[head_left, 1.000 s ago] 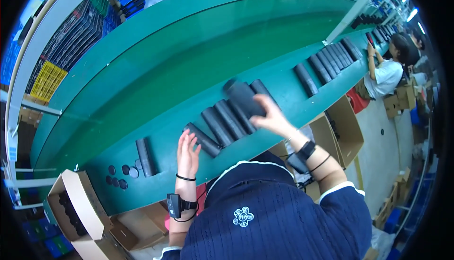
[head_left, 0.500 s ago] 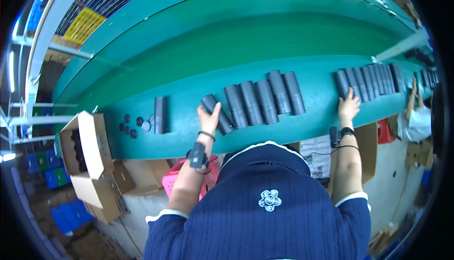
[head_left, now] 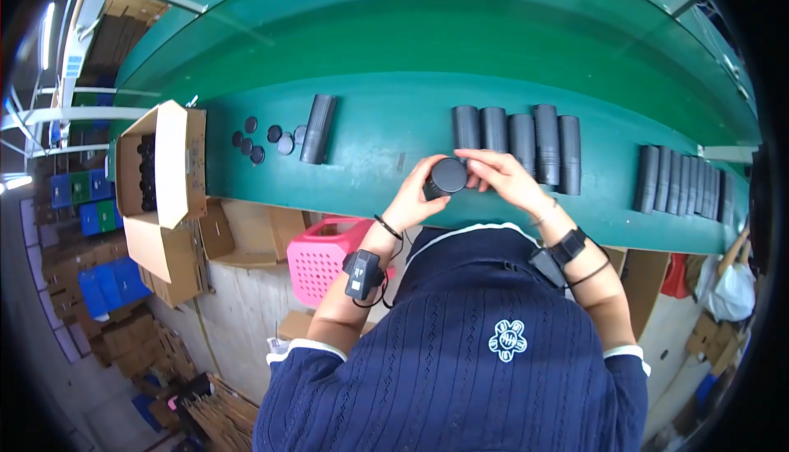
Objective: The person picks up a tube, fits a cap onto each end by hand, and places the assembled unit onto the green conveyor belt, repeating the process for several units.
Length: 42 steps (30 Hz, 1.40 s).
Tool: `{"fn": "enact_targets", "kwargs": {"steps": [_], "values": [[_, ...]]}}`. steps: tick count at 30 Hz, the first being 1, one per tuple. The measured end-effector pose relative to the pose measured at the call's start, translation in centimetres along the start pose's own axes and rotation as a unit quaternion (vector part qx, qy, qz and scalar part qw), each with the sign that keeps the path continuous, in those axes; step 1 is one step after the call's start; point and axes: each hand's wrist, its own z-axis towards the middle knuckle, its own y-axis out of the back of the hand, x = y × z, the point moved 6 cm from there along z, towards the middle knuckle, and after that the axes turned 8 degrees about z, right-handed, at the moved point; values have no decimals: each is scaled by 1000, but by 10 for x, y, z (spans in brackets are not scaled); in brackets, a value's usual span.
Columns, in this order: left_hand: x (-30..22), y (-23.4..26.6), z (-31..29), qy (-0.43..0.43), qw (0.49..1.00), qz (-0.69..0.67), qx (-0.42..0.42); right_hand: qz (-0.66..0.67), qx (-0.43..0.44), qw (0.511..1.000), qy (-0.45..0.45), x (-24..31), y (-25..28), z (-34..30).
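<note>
My left hand [head_left: 417, 195] is wrapped around a black ribbed plastic tube [head_left: 449, 176], tilted so its round capped end faces up. My right hand [head_left: 509, 179] is close against the tube's right side, fingers bent and partly apart; the index fingertip reaches the rim of the end. Nothing shows held in the right hand itself. Just beyond it, several similar black tubes [head_left: 521, 141] lie side by side on the green table [head_left: 386, 115]. One more tube [head_left: 319, 129] lies alone to the left, beside several small round black caps [head_left: 274, 133].
A longer row of black tubes [head_left: 675, 181] lies at the right. An opened cardboard box [head_left: 179, 168] holding dark pieces stands by the table's left end. Below the near edge are a pink plastic stool [head_left: 316, 267] and a cardboard box [head_left: 246, 230]. Another person's arm [head_left: 734, 248] shows far right.
My left hand has lifted the tube off the table and turned its end upward. My right hand has left the right-hand row and come over to the tube. The view has shifted.
</note>
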Motion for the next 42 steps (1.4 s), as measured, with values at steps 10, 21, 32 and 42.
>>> {"fn": "enact_targets", "kwargs": {"steps": [10,21,32,42], "values": [[-8,6,-18,10,974,-215,-71,120,16,990,-68,-25,-30,28],[5,16,3,77,928,-333,-150,-147,7,985,94,2,-27,36],[36,-16,86,206,966,-133,-85,-267,-448,849,82,21,130,-112],[54,-30,113,83,992,-37,-83,-581,-583,537,-184,-23,248,-204]]}}
